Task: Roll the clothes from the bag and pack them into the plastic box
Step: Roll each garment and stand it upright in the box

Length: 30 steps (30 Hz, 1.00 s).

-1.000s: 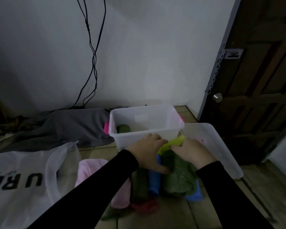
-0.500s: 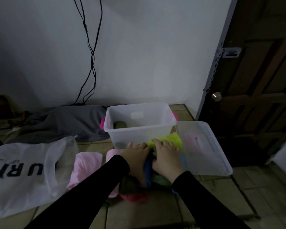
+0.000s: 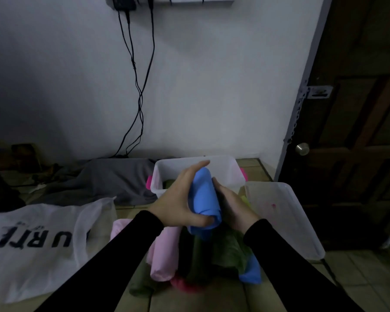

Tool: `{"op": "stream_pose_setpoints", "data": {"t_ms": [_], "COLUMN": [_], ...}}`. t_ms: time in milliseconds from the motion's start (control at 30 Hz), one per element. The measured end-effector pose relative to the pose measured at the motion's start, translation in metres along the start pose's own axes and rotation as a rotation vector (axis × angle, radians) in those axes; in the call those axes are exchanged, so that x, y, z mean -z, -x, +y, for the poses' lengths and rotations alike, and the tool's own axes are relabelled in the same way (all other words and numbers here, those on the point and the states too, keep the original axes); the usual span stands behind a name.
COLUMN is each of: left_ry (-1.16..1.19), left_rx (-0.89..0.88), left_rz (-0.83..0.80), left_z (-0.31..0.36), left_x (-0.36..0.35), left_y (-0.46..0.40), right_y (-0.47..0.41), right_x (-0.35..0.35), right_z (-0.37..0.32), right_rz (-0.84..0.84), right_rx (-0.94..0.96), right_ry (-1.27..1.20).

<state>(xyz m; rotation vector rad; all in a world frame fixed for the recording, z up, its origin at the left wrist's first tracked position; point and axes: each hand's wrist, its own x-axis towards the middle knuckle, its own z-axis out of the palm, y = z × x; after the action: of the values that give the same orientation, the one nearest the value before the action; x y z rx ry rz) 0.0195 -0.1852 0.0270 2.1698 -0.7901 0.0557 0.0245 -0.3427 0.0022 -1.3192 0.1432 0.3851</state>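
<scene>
Blue rolled garment held up just in front of the clear plastic box, above the heap of rolled clothes on the floor. Left hand grips its side, thumb under; right hand cups the other side. White bag lies left, box lid right.

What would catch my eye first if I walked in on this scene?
Probably the bright blue rolled cloth at the centre, gripped between the left hand and the right hand, just in front of the clear plastic box. Below lies a heap of pink and green rolls, with a white printed bag on the left.
</scene>
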Motion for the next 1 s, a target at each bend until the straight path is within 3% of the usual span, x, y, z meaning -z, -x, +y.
{"op": "stream_pose_setpoints", "data": {"t_ms": [133, 233, 300, 400, 533, 633, 767, 900, 1000], "left_ry": [0.157, 0.226, 0.216, 0.241, 0.424, 0.449, 0.448, 0.371, 0.311], "left_rx": [0.011, 0.002, -0.012, -0.026, -0.028, -0.049, -0.053, -0.100, -0.131], "left_rz": [0.075, 0.130, 0.153, 0.180, 0.208, 0.207, 0.220, 0.202, 0.247], "left_z": [0.011, 0.021, 0.024, 0.023, 0.024, 0.023, 0.022, 0.021, 0.019], "left_x": [0.006, 0.009, 0.011, 0.017, 0.025, 0.024, 0.032, 0.052, 0.056], "left_y": [-0.006, -0.014, -0.019, -0.023, -0.022, -0.022, -0.026, -0.027, -0.028], "right_y": [0.002, 0.012, 0.014, -0.006, -0.025, -0.031, -0.022, -0.013, -0.018], "right_x": [-0.007, -0.017, -0.027, -0.011, 0.015, 0.028, 0.031, 0.039, 0.047], "right_z": [-0.005, -0.010, -0.014, -0.008, -0.017, -0.020, -0.025, -0.045, -0.059], "right_rz": [-0.019, -0.034, 0.069, 0.152, 0.175, 0.196, 0.167, 0.094, 0.181], "right_rx": [-0.019, 0.200, 0.273, 0.450, 0.490, 0.553, 0.595, 0.426, 0.285], "right_ry": [-0.213, 0.013, 0.120, 0.540, 0.626, 0.749, 0.723, 0.946, 1.001]}}
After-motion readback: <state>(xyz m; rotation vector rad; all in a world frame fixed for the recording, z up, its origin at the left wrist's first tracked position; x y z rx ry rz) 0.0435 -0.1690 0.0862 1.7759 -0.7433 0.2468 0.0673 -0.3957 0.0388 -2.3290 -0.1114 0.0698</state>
